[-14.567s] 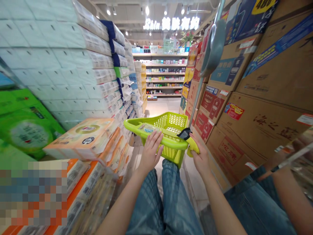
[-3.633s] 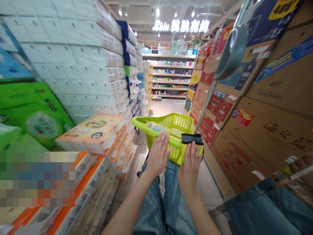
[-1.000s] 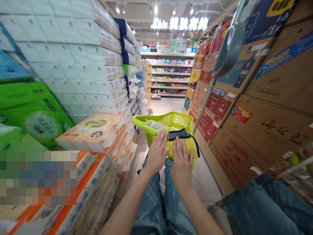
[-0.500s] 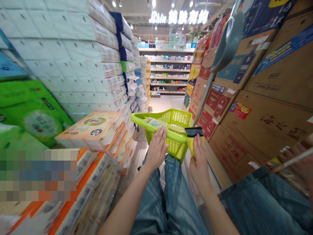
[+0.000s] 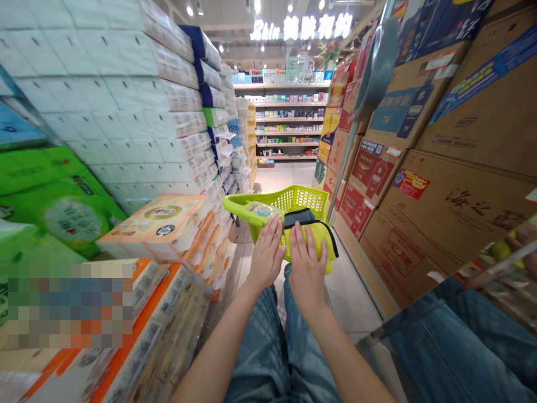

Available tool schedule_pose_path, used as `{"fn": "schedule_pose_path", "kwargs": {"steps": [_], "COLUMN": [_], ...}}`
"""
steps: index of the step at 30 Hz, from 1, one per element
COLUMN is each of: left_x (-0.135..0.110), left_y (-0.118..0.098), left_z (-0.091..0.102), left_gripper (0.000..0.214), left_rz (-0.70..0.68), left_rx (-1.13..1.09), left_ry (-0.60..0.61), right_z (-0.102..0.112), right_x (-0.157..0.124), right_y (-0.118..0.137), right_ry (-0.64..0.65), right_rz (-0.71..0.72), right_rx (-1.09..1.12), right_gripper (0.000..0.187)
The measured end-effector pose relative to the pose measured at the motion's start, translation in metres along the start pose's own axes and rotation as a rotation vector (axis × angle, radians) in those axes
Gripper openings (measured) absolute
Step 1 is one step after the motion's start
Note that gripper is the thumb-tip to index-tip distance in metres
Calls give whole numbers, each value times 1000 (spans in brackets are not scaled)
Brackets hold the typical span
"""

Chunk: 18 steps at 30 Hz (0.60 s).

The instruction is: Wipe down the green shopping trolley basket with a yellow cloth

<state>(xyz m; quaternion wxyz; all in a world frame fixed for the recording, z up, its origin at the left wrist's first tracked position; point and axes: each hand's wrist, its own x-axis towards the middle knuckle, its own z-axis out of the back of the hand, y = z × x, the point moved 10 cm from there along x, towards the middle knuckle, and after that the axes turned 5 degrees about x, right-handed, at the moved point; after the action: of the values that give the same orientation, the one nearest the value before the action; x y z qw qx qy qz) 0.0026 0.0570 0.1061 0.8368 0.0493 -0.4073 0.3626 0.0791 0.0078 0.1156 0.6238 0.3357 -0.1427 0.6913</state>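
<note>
A lime-green shopping basket (image 5: 308,197) with a lattice wall stands in the aisle in front of my legs. On its near handle bar lies my left hand (image 5: 267,254), fingers over the bar beside a clear label holder (image 5: 263,210). My right hand (image 5: 308,274) presses a yellow and grey cleaning cloth (image 5: 321,235) with black edging against the right part of the bar. The cloth covers that part of the handle and hangs down past the basket's right side. Both palms face away from me, so their undersides are hidden.
Stacked white tissue packs (image 5: 126,101) and an orange tissue pack (image 5: 159,221) line the left side. Cardboard cartons (image 5: 470,207) rise on the right, with a grey metal pole (image 5: 346,162) before them. Shelves (image 5: 289,120) stand ahead. A mirror-like panel (image 5: 457,336) is at lower right.
My right hand has moved left with the cloth, from beside the basket onto its handle bar, close to my left hand. My left hand stays on the bar.
</note>
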Motion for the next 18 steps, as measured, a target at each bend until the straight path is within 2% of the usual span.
{"fn": "schedule_pose_path", "kwargs": {"steps": [4,8,11,14,18], "left_x": [0,1,1,0,-1], "left_y": [0,-2,-2,-2,-2], "left_z": [0,0,1,1,1], "left_gripper": [58,58,59,59,59], "left_rz": [13,16,16,16,7], "left_rx": [-5,-26,-33,-34,-22], "left_ry": [-1,-3,-8,-10,-5], "right_z": [3,15,18,15,0], "right_x": [-19,-23,-21,-25,-25], "right_y": [-20,-65,-81,-69,-23], "right_ry": [1,-78,-105,-119,-66], "right_rz": [47,-42,-56,-46,36], "right_rx": [49,205,303,217,30], "right_gripper": [78,88,89,86,80]}}
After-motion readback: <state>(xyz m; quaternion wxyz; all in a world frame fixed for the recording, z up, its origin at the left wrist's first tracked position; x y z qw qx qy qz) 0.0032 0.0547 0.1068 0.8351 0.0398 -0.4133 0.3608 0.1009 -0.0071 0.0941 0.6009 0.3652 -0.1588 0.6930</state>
